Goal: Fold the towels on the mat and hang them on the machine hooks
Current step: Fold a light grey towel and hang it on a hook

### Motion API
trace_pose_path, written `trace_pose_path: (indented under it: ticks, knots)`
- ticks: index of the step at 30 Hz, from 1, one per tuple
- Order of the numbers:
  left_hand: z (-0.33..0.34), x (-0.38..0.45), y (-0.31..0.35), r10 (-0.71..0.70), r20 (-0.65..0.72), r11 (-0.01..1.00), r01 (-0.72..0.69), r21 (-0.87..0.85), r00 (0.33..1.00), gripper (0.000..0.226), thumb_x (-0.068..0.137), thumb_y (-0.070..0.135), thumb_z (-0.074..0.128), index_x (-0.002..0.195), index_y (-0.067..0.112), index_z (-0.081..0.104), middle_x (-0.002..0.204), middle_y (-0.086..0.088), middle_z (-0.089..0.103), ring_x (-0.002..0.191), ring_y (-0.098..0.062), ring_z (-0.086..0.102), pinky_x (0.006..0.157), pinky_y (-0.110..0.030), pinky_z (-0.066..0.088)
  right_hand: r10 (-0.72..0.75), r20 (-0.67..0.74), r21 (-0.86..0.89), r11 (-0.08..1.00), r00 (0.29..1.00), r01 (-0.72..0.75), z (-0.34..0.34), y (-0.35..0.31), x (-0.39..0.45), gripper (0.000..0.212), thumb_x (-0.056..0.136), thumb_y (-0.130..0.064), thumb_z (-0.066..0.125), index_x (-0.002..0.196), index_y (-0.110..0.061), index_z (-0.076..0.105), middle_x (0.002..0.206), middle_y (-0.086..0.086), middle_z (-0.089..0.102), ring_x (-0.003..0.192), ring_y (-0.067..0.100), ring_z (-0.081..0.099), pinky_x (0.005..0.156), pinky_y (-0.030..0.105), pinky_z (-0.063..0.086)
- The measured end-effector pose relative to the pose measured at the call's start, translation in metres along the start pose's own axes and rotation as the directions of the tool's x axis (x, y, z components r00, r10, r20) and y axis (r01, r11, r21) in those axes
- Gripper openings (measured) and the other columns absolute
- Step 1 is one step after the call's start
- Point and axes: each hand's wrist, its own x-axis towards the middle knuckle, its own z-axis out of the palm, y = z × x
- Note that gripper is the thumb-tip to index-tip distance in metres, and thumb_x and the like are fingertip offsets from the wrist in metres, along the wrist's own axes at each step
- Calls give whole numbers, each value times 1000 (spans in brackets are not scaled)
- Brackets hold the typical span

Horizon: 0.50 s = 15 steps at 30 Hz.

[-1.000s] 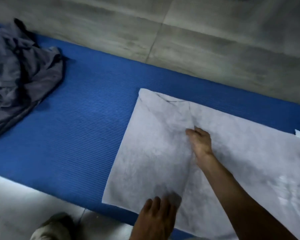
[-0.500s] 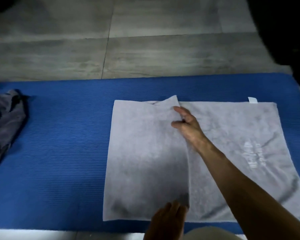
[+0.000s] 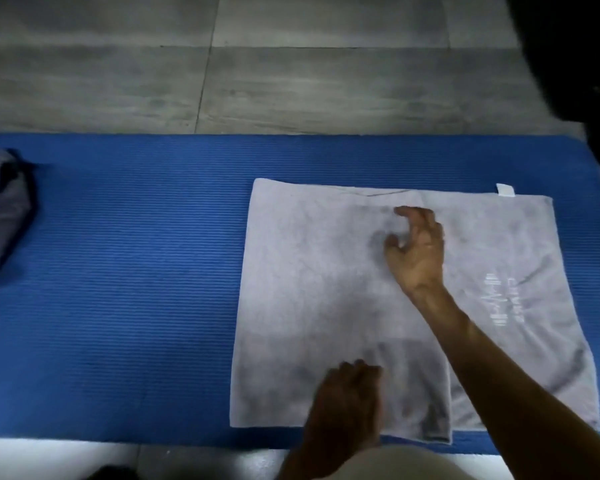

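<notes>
1. The pale grey terry towel (image 3: 312, 289) is laid flat on the ribbed blue foam mat (image 3: 136, 271), partly folded.
2. Nothing is grasped: the right hand (image 3: 417, 251) is held loosely curled above it.
3. The left hand (image 3: 343, 403) is rested on its near edge, grip unclear.

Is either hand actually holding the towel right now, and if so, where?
Neither. The right hand hovers loosely curled over the grey towel, gripping nothing; the left hand rests on its near edge.

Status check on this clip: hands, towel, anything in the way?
Right hand open above towel, left hand flat on near edge. One flap folded over. Dark cloth far left, clear.
</notes>
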Motion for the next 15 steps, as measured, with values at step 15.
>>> trace_pose_path:
  ticks: [15]
  knots:
    - [-64, -76, -114, -767, -26, 605, 710, -361, 641, 22, 86, 38, 65, 78, 29, 46, 69, 12, 50, 76, -16, 61, 70, -26, 42, -22, 553, -381, 882, 833, 276, 132, -182, -35, 27, 93, -33, 50, 101, -12, 65, 107, 7, 70, 102, 25, 64, 71, 27, 39]
